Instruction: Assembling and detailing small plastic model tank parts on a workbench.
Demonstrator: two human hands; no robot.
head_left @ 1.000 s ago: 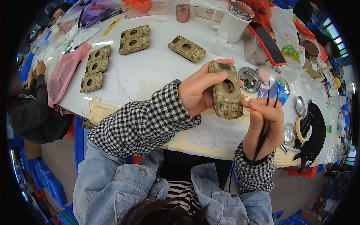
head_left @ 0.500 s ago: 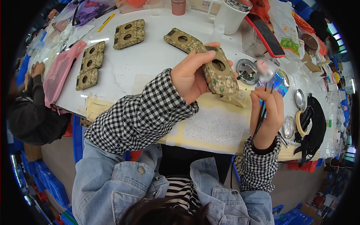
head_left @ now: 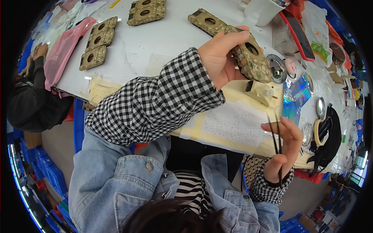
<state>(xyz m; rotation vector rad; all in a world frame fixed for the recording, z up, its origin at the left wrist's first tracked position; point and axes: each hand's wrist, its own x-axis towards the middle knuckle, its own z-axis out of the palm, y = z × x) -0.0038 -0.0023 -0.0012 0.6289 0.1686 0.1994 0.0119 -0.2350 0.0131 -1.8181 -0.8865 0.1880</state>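
Note:
In my left hand [head_left: 219,58] is a camouflage-patterned model tank hull [head_left: 256,68] with a round hole, gripped along its side and tilted above the table. My right hand [head_left: 290,134] holds dark tweezers [head_left: 276,136], their tips parted and pointing away from me, apart from the hull. Below the hull sits a small cream block [head_left: 257,95] with a white nub and a thin stick end. A white sheet with tiny dark specks [head_left: 233,124] lies in front of it. Another camouflage hull [head_left: 221,27] lies behind the held one.
More camouflage hulls [head_left: 97,54] lie at the left beside a pink mesh basket [head_left: 68,58]. A round tin with dark bits [head_left: 276,70], shiny blue foil [head_left: 297,95], a tape roll [head_left: 319,132] and a red-edged phone [head_left: 297,35] are on the right. Another person's sleeve [head_left: 37,101] shows far left.
My right hand has drawn back toward me, away from the hull, and the tweezers now point away with parted tips. The view has shifted; the hull stays in my left hand.

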